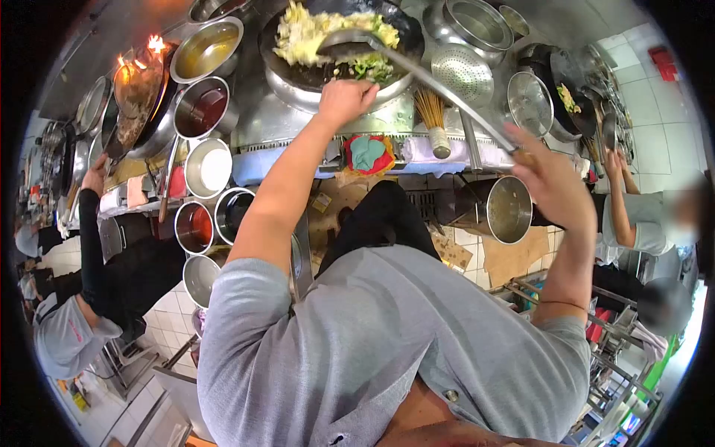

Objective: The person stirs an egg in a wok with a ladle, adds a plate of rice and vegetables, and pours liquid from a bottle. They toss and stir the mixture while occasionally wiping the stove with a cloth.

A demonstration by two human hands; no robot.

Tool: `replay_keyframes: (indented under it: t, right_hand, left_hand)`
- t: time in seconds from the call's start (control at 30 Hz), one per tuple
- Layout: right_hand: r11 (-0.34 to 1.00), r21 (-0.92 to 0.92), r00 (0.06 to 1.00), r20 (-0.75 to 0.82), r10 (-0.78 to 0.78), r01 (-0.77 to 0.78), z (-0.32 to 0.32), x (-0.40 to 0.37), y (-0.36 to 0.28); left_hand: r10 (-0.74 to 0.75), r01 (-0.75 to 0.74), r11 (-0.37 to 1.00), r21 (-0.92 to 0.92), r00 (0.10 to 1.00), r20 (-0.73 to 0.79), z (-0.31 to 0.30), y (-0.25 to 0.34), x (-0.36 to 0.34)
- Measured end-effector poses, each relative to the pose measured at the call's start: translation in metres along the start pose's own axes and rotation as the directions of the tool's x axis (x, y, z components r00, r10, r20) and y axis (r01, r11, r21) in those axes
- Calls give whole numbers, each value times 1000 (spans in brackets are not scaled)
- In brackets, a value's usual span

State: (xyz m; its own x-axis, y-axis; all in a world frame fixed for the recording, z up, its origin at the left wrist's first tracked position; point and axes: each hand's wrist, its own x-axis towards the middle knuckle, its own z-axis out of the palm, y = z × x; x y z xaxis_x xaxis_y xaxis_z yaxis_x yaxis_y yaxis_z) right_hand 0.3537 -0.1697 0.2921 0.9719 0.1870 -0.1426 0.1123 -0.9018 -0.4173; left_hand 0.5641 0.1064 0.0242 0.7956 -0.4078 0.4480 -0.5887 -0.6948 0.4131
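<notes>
My left hand (346, 103) is closed at the near rim of a large wok (406, 33); its fingertips are partly hidden there. Pale yellow chopped food (305, 37) and green pieces (371, 67) lie in the wok, some smeared by motion. Out to the right, my right hand (555, 182) wraps round the handle end of a long metal ladle (447, 93). The ladle slants across to the wok, its bowl against the food.
A perforated strainer (462, 74) and a bamboo brush (432, 119) lie right of the wok. Pots of liquid, including a dark red one (202, 108), stand left. Flames (155, 45) rise at a co-worker's wok. Another person (633, 216) works at right.
</notes>
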Motion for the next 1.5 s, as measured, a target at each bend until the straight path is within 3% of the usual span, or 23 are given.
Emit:
replay_keyframes:
  t: [0.03, 0.13, 0.17, 0.23, 0.3, 0.33, 0.37, 0.43, 0.5, 0.53, 0.63, 0.77, 0.83, 0.87, 0.9, 0.97, 1.0, 1.1, 1.13, 1.2, 1.3, 1.43, 1.5]
  right_hand:
    - [996, -20, 997, 4, 82, -81, -13, -6, -9]
    - [998, -59, 982, -189, 12, -24, -14, -3, -8]
    - [998, -63, 983, -184, 4, -16, -5, 6, -5]
    - [995, 88, 954, -300, -15, 44, 44, 46, 9]
    - [992, 122, 946, -320, 48, -9, 116, 96, 30]
    - [987, 72, 955, -253, 156, -142, 147, 122, 32]
    - [994, 21, 957, -268, 113, -112, 177, 146, 37]
    - [988, -33, 986, -74, 150, -153, 225, 195, 67]
    - [992, 80, 991, -81, 104, -97, 198, 208, 73]
    - [998, 34, 992, -111, 56, -52, 167, 204, 70]
    - [996, 64, 975, -211, 71, -58, 118, 133, 56]
    - [962, -172, 977, -37, 210, -214, 179, 124, 106]
    - [1000, -11, 987, -156, -26, 24, 193, 161, 106]
    - [985, 91, 989, -14, 148, -146, 154, 168, 70]
    - [983, 96, 988, -9, 157, -156, 155, 165, 60]
    - [996, -57, 988, -139, 60, -69, 159, 171, 44]
    - [991, -79, 981, -166, 98, -112, 180, 177, 39]
    - [975, -198, 994, 25, 110, -103, 219, 196, 32]
    - [974, -201, 993, 17, 113, -107, 211, 198, 44]
    - [987, -144, 993, -80, -88, 76, 164, 198, 53]
    - [994, -93, 991, -128, 40, -52, 141, 154, 30]
    - [982, -128, 991, -11, 135, -135, 203, 138, 66]
    - [999, 33, 983, -180, -27, 33, 200, 163, 72]
  left_hand:
    - [-48, 47, 999, 11, 996, 75, 6, -4, -3]
    - [-132, 125, 982, 144, 991, 36, 16, -6, -8]
    - [-140, 134, 980, 146, 990, 31, 20, -1, -13]
    - [-358, 361, 909, 209, 932, -51, 24, 10, -18]
    - [-398, 403, 905, 135, 915, -62, 25, 10, -19]
    - [-413, 409, 903, 132, 911, 2, 20, 10, -17]
    - [-426, 415, 901, 127, 902, 71, 17, 10, -15]
    - [-417, 406, 904, 133, 907, 64, 15, 8, -13]
    - [-398, 387, 911, 140, 915, 63, 12, 6, -11]
    - [-405, 394, 909, 136, 911, 73, 10, 4, -7]
    - [-405, 395, 912, 110, 910, 93, 16, 7, -15]
    - [-355, 353, 935, 41, 934, 42, 22, -1, -16]
    - [-340, 339, 940, 31, 940, 31, 21, -3, -13]
    - [-321, 320, 947, 30, 946, 47, 21, -9, -10]
    - [-296, 295, 955, 24, 952, 83, 22, -10, -14]
    - [-299, 296, 954, 37, 948, 109, 15, -7, -11]
    - [-314, 310, 949, 51, 940, 132, 11, -5, -10]
    - [-336, 334, 942, 40, 927, 166, 6, 0, -9]
    - [-328, 327, 944, 37, 930, 163, 7, 2, -9]
    - [-340, 335, 940, 57, 931, 135, 15, -3, -10]
    - [-326, 322, 945, 49, 941, 89, 17, -3, -14]
    - [-354, 351, 935, 50, 930, 100, 17, 2, -17]
    - [-377, 373, 926, 57, 918, 124, 12, 3, -13]
